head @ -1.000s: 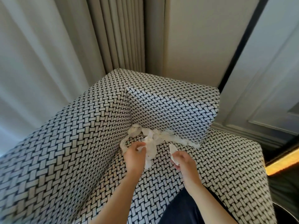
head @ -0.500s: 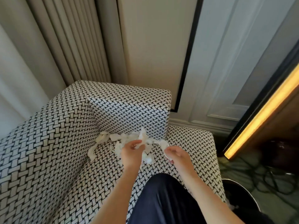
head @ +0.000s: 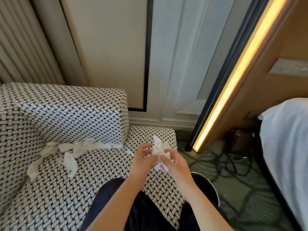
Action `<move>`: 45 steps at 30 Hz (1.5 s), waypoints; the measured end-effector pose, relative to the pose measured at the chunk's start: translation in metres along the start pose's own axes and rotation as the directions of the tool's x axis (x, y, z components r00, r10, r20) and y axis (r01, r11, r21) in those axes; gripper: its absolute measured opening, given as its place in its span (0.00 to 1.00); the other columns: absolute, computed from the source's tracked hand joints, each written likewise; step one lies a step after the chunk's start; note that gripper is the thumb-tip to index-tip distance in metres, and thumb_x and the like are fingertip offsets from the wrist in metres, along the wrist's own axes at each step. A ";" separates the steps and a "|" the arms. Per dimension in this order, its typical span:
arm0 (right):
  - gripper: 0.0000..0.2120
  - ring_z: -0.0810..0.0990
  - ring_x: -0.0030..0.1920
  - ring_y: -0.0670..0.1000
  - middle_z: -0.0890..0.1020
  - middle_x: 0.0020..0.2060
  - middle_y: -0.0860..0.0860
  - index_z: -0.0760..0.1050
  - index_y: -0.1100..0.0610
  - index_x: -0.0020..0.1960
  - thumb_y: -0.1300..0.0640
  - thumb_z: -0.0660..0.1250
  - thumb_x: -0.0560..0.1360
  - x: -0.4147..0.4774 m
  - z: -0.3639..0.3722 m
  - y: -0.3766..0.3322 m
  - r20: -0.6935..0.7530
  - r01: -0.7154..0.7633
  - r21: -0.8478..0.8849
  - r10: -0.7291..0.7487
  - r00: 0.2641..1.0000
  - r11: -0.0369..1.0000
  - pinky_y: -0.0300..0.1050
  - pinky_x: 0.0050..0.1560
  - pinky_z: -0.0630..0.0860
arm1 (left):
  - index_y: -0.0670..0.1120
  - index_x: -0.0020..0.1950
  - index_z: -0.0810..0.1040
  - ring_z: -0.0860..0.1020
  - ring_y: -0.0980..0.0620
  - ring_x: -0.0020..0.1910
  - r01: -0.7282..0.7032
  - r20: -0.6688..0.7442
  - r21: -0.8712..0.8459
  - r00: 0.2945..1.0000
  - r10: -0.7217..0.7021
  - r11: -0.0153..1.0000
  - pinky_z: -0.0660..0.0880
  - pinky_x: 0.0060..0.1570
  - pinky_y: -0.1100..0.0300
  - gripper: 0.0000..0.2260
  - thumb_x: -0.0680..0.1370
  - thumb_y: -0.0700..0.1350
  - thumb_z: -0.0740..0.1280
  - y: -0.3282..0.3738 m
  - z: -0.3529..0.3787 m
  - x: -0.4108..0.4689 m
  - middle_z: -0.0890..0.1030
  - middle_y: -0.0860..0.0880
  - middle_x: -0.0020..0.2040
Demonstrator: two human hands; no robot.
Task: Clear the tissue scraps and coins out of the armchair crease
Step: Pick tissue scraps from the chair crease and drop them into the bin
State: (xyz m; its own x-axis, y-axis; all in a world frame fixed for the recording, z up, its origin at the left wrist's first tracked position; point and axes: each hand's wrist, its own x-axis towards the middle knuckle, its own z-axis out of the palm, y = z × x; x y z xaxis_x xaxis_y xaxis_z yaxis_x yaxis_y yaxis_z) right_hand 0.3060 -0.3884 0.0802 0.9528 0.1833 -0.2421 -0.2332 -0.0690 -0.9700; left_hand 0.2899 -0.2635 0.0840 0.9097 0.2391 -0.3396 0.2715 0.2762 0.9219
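The armchair (head: 50,189) has black-and-white woven upholstery. White tissue scraps (head: 73,150) lie strung along the crease between seat and backrest, some trailing onto the seat. My left hand (head: 143,160) and my right hand (head: 175,164) meet above the seat's right front corner. Together they hold a crumpled wad of tissue (head: 158,147), fingers curled round it. No coins show.
A dark round bin rim (head: 211,189) sits on the floor right of the armchair, below my right forearm. Black cables (head: 230,162) and a dark bag (head: 241,140) lie on the patterned carpet. A white-covered bed (head: 286,147) stands at the right. My dark-trousered leg (head: 141,214) rests against the seat.
Both hands lifted away from the crease and moved right with tissue pulled free, coming together on one wad. The view swung right, showing floor and bed.
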 end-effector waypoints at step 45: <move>0.06 0.79 0.54 0.50 0.79 0.56 0.54 0.73 0.55 0.50 0.54 0.59 0.81 -0.028 -0.181 0.054 -0.447 -0.226 0.437 0.428 0.785 0.871 0.46 0.58 0.74 | 0.46 0.65 0.73 0.78 0.49 0.54 0.140 0.239 0.466 0.931 -0.277 0.874 0.76 0.57 0.54 0.17 0.77 0.44 0.67 -0.075 0.142 0.027 0.79 0.47 0.54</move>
State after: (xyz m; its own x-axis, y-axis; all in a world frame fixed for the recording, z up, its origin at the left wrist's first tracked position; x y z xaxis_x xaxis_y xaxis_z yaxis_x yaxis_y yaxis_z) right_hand 0.3021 -0.5743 0.0388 0.7356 -0.3242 -0.5948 -0.5029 0.3269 -0.8002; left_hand 0.3384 -0.4098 0.0324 0.8465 -0.0761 -0.5269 0.5114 -0.1589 0.8445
